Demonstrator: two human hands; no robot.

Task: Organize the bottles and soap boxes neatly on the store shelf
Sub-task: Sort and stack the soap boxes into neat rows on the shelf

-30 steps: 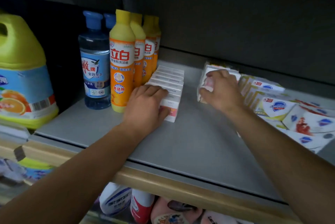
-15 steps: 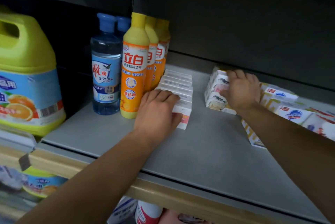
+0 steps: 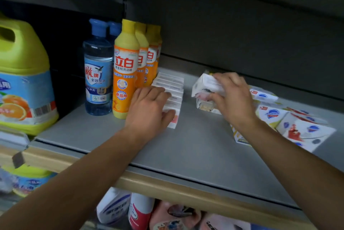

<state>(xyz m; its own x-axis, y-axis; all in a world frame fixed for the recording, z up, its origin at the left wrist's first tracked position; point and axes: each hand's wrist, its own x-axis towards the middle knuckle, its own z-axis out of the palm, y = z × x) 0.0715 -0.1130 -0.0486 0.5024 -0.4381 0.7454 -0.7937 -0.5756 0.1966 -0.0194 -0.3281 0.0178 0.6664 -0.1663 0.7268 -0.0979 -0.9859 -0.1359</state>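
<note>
Now | left hand [image 3: 149, 112] flat on soap-box row [image 3: 172, 90] | right hand [image 3: 232, 99] grips soap boxes [image 3: 205, 88] | bare shelf [image 3: 186, 146] between.

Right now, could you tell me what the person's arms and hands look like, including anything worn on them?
Both forearms are bare up to the frame edge, with no sleeves showing. The left hand and right hand wear no gloves, and no rings, watch or bracelet are visible.

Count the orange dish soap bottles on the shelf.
3 clearly: front, second, third, one row running back, right of the blue bottles. A fourth may be hidden behind.
</note>
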